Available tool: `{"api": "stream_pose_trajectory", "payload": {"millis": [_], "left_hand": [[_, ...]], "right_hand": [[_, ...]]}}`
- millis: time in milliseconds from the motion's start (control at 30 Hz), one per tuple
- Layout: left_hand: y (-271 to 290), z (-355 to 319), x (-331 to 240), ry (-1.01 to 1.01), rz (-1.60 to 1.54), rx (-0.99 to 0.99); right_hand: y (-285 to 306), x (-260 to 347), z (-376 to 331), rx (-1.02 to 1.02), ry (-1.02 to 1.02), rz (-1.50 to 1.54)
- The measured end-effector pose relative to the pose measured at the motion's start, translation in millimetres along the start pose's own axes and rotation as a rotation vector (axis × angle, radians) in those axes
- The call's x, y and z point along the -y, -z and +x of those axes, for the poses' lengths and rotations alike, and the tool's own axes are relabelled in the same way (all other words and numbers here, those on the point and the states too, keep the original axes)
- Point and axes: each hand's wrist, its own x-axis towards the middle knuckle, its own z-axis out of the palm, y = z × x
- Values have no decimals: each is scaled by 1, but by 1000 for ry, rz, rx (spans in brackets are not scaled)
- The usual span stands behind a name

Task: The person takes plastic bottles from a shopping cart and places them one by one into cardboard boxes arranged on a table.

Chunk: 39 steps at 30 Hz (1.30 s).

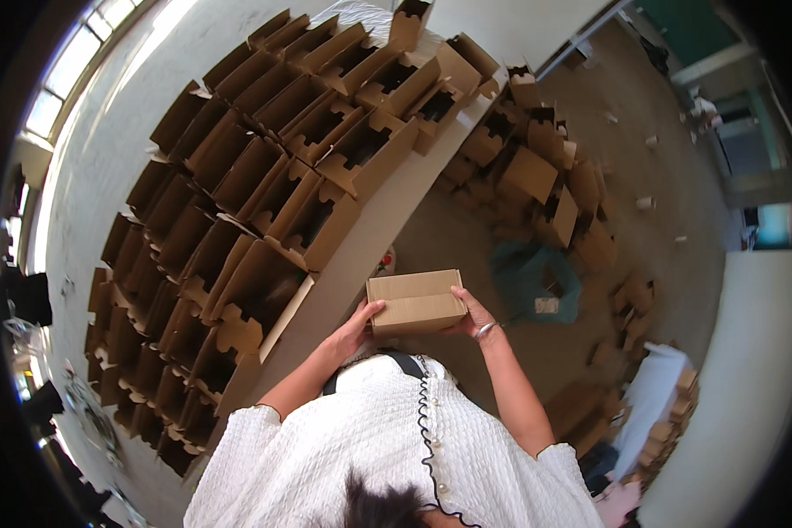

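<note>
A closed brown cardboard box [416, 297] is held level in front of my body, off the table's near edge. My left hand [355, 326] grips its left end, thumb on top. At its right end my right hand [473, 315] holds on, thumb along the upper edge and a bracelet at the wrist. The fingers beneath the box are hidden. To the left, rows of open cardboard boxes [264, 176] stand packed together on a long table [396, 207], flaps raised. Dark items show inside some of them.
Beyond the table, a heap of cardboard boxes [530, 176] lies on the floor. Next to it is a teal sack [510, 280] with scraps. Stacked small boxes [664, 431] are at the lower right by a white sheet [644, 400]. A pale panel [722, 352] rises at far right.
</note>
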Motion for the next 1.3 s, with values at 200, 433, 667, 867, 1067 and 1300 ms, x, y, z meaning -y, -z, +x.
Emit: {"api": "stream_pose_trajectory", "payload": {"millis": [200, 433, 667, 867, 1067, 1300], "left_hand": [[6, 91, -42, -1, -382, 86], [-19, 103, -135, -296, -217, 67], [-15, 179, -127, -161, -487, -89], [-10, 198, -126, -199, -456, -184], [-14, 191, -134, -180, -296, -248], [-22, 172, -145, -206, -184, -336]], "right_hand": [[-11, 134, 74, -73, -164, -198], [-18, 251, 182, 170, -12, -265], [-35, 239, 272, -118, 114, -328], [-34, 235, 271, -283, 132, -436], [-7, 223, 292, -260, 382, -591], [-34, 219, 279, -305, 549, -632]]}}
